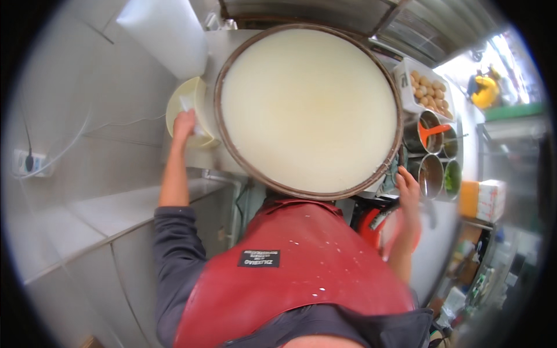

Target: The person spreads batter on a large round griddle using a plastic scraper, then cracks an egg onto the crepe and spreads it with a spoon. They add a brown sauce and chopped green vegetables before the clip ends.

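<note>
Milky liquid (313,110) fills the wide round pan (325,195) midway across my view. Left of it, I have the left hand (184,123) curled around a white tool (185,104) at the pale yellow tub (173,110). My right hand (408,188) is just beside the pan's near right edge; I cannot tell whether it grips anything. Eggs (430,94) sit far right, beyond metal pots (411,137).
</note>
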Demonstrator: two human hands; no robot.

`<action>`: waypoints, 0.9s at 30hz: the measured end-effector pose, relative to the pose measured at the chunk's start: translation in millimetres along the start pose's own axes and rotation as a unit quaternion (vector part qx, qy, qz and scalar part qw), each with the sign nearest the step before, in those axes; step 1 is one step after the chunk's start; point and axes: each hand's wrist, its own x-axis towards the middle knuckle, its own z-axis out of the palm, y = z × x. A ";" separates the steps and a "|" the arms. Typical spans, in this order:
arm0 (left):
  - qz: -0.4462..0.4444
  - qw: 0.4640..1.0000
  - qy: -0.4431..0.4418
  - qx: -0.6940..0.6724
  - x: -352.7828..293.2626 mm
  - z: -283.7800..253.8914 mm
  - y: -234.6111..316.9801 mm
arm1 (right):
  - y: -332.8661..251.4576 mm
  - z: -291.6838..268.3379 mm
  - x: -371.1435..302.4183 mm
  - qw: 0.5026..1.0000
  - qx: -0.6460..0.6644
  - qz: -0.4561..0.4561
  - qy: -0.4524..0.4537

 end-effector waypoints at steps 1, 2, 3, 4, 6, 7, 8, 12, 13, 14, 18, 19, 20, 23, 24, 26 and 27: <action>0.034 0.999 -0.004 0.008 -8.2 -10.9 6.5 | -13.2 8.0 5.2 1.000 0.021 -0.016 -0.015; 0.072 0.997 -0.022 0.014 -20.0 -26.4 13.9 | -28.4 13.9 9.6 0.997 0.000 -0.068 -0.029; 0.064 0.988 0.018 -0.138 -35.7 -44.7 23.9 | -46.5 22.4 14.0 0.996 0.028 -0.066 -0.045; 0.023 0.956 0.065 -0.286 -54.1 -62.9 38.1 | -67.0 34.1 18.0 0.997 0.037 -0.043 -0.052; 0.102 0.938 0.106 -0.314 -93.7 -88.7 81.9 | -114.5 65.8 21.9 0.993 0.039 -0.051 -0.102; 0.123 0.920 0.153 -0.341 -112.3 -93.5 109.9 | -139.8 87.0 23.5 0.985 0.030 -0.074 -0.154; 0.140 0.939 0.135 -0.283 -129.4 -93.0 139.5 | -164.6 111.1 24.2 0.971 0.032 -0.116 -0.204; 0.237 0.942 0.065 -0.227 -175.8 -68.6 224.4 | -228.9 198.4 26.7 0.929 0.160 -0.119 -0.311; 0.194 0.946 0.080 -0.247 -180.9 -63.7 231.3 | -233.0 211.1 27.8 0.921 0.201 -0.080 -0.325; 0.157 0.949 0.059 -0.265 -184.2 -59.7 233.4 | -231.4 219.4 29.0 0.898 0.248 -0.077 -0.356; 0.042 0.866 -0.112 -0.486 -194.5 -43.4 217.5 | -181.4 212.3 46.0 0.906 0.197 -0.037 -0.373; 0.052 0.831 -0.155 -0.532 -199.0 -37.6 210.1 | -162.8 203.6 55.6 0.908 0.180 -0.057 -0.373; 0.001 0.837 -0.176 -0.518 -204.8 -31.1 201.5 | -143.7 188.9 74.3 0.897 0.163 -0.098 -0.399; -0.078 0.839 -0.141 -0.519 -229.0 -13.1 168.7 | -91.0 116.4 163.6 0.957 -0.008 -0.272 -0.095; -0.107 0.860 -0.118 -0.485 -239.1 -8.4 158.0 | -78.8 86.6 202.3 0.956 -0.126 -0.263 0.029; -0.136 0.875 -0.067 -0.460 -259.4 0.0 143.6 | -70.0 41.1 284.6 0.933 -0.287 -0.196 0.096; -0.138 0.884 -0.032 -0.445 -268.2 3.7 140.7 | -74.0 34.8 324.8 0.900 -0.380 -0.180 0.113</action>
